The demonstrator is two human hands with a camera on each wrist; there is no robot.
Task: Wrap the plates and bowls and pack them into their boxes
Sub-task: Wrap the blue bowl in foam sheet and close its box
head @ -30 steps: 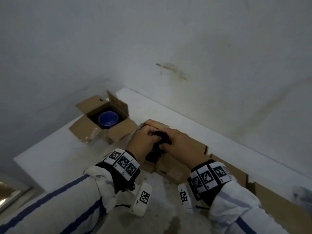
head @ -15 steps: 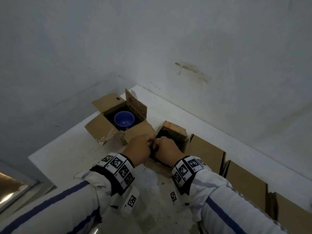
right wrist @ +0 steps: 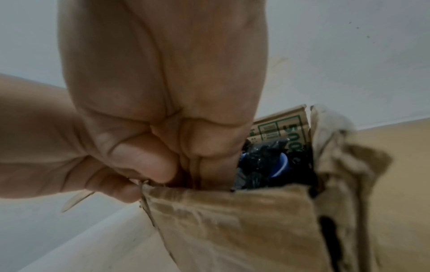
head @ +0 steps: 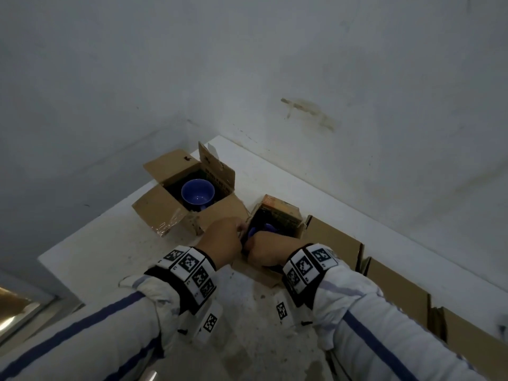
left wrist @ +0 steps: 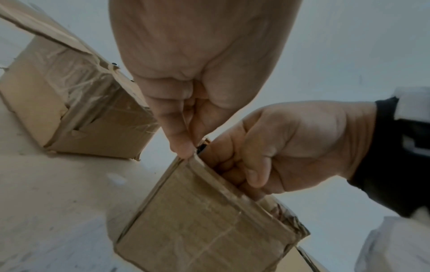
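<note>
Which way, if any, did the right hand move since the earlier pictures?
Yes. The right hand shifted left, closer to the open box holding the blue bowl.

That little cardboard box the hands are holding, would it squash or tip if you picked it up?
The small cardboard box would probably bend: its top edge looks crumpled and torn. It likely feels bottom-heavy, since a blue bowl in black wrap sits inside. Both hands grip its rim, which should steady it.

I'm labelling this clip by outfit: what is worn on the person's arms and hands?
Both hands, left hand and right hand, are bare. The sleeves are white with dark blue stripes. Each wrist carries a black band set with white blocks printed with square black-and-white markers, and a small white marker unit hangs beneath.
</note>
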